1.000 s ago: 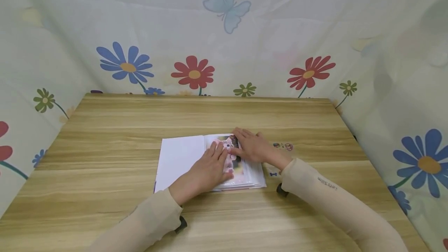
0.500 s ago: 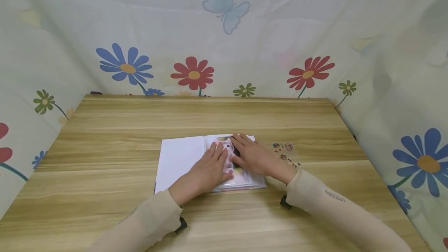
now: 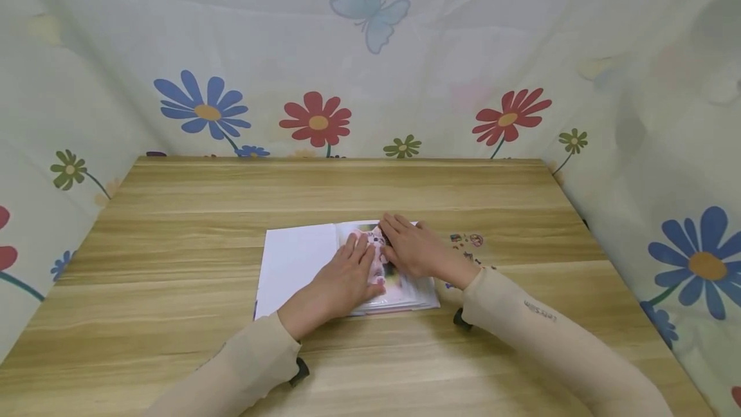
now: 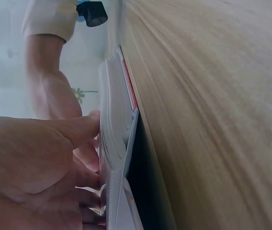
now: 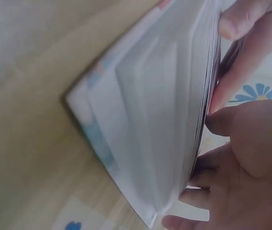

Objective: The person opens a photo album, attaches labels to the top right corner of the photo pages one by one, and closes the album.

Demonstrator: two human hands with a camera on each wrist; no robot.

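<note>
A photo album lies open on the table, its white inside cover on the left. On its right side is a clear-sleeved page with a picture of a pink-and-white cat. My left hand rests with spread, straight fingers on the picture's left and lower part. My right hand lies across the upper right of the same page, fingers extended. In the left wrist view, the thumb of the left hand touches the top of the stacked sleeves. The right wrist view shows the right hand pressing that stack.
Beside the album on the right, a clear sheet of small colourful stickers lies partly behind the right forearm. The wooden table reaches back to a flower-printed cloth. Each wrist carries a small black device.
My right hand slid slightly toward the lower right, uncovering more stickers, then came back up and left on the page. My left hand stays in place on the picture.
</note>
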